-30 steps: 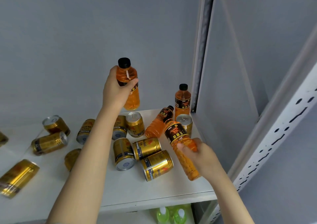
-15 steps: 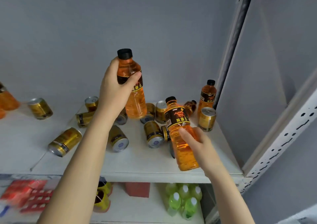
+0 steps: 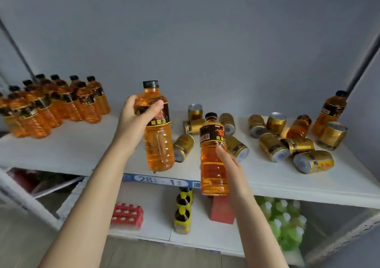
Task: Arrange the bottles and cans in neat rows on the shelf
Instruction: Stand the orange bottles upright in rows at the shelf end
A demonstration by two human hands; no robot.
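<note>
My left hand [image 3: 137, 117] grips an orange drink bottle [image 3: 158, 142] with a black cap, upright above the white shelf [image 3: 78, 150]. My right hand [image 3: 230, 165] holds a second orange bottle [image 3: 212, 165] upright at the shelf's front edge. Several orange bottles [image 3: 51, 107] stand in rows at the shelf's left. Several gold cans [image 3: 273, 146] lie scattered on their sides at the middle and right. One gold can [image 3: 332, 135] stands upright at the far right, beside an upright orange bottle [image 3: 331, 111]. Another orange bottle [image 3: 299, 127] lies among the cans.
A price strip [image 3: 162, 182] runs along the shelf's front edge. The lower shelf holds red packs [image 3: 127, 216], yellow-wrapped bottles [image 3: 183, 212], a red box [image 3: 222, 210] and green bottles [image 3: 281, 220]. Dark uprights [image 3: 362, 62] frame the shelf sides.
The view has swung left and pulled back, bringing the rows of bottles on the left into sight. Both hands carry their bottles leftward, away from the right corner.
</note>
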